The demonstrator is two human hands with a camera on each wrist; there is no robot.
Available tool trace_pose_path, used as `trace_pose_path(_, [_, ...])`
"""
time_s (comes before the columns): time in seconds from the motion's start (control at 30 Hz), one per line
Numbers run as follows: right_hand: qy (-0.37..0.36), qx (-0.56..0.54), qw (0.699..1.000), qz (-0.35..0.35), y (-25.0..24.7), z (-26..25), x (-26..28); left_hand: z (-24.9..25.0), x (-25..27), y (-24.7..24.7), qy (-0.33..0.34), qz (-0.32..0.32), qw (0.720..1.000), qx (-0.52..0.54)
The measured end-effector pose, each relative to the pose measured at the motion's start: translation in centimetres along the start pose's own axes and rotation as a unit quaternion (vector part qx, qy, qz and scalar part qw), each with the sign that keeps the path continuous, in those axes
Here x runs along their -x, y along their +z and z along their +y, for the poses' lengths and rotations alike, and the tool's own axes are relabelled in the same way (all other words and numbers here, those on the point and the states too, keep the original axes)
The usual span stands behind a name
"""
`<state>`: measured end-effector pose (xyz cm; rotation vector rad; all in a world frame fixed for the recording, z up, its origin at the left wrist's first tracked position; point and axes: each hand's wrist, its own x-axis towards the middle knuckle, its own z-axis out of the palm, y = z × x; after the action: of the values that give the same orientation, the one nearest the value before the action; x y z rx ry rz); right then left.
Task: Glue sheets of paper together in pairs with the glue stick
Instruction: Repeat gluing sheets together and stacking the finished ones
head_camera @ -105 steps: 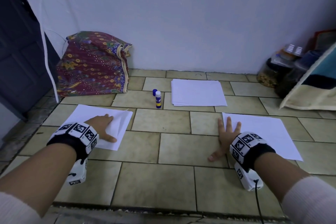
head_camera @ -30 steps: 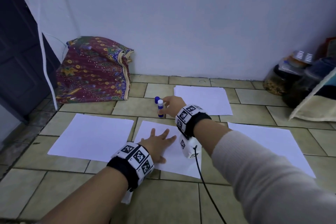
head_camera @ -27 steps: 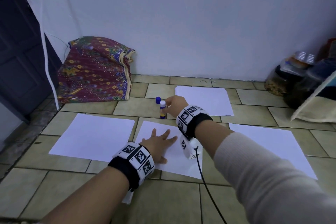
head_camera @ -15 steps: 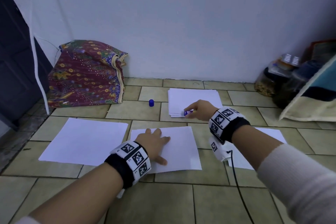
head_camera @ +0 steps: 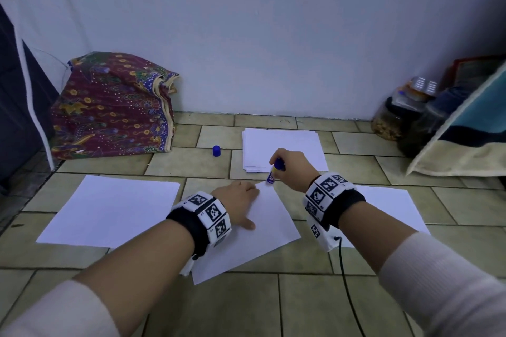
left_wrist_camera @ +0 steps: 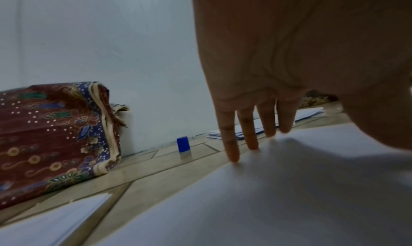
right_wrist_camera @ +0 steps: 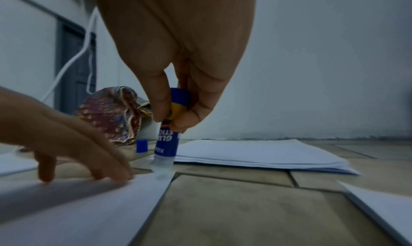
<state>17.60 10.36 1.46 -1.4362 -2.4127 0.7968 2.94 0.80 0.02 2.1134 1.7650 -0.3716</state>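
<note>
Here on the tiled floor (head_camera: 301,306), the middle sheet of paper (head_camera: 262,238) lies turned at a slant, its long axis running from the near left toward the far right, one far corner pointing at the paper stack. The left hand (head_camera: 238,204) rests flat on it with fingers (left_wrist_camera: 231,149) straight and spread, fingertips pressing the sheet near its far edge, forearm reaching in from the near left. Just beside it, the right hand (head_camera: 293,169) grips the uncapped glue stick (head_camera: 274,172) between thumb and curled fingers, wrist raised above the floor. The stick stands nearly upright, tilted a little, blue base up in the fingers and clear tip down, touching the far corner of the slanted sheet, as the right wrist view shows (right_wrist_camera: 166,144).

To the left, a second sheet (head_camera: 109,210) lies flat, long axis left to right; to the right, a third sheet (head_camera: 388,208) is partly covered by the right forearm. Farther back, the stack of white paper (head_camera: 282,145) sits squarely behind the right hand. The blue cap (head_camera: 216,150) stands alone on a tile left of the stack, well apart from the stick. Against the wall (head_camera: 260,35) lie a patterned cloth bundle (head_camera: 115,107) at left and jars (head_camera: 397,115) at right.
</note>
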Motion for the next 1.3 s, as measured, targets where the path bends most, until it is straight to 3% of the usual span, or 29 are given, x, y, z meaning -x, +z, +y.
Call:
trace_pose_path(0.6, [-0.047, 0.179, 0.979, -0.083, -0.1, -2.6, 0.2, 0.4, -0.6, 0.4, -0.03, -0.007, 0.999, -0.02])
trace_pose_path(1.3, [-0.046, 0.193, 0.972, -0.127, -1.6, -2.1, 4.7, 0.6, -0.9, 1.2, -0.015, -0.023, 0.998, -0.059])
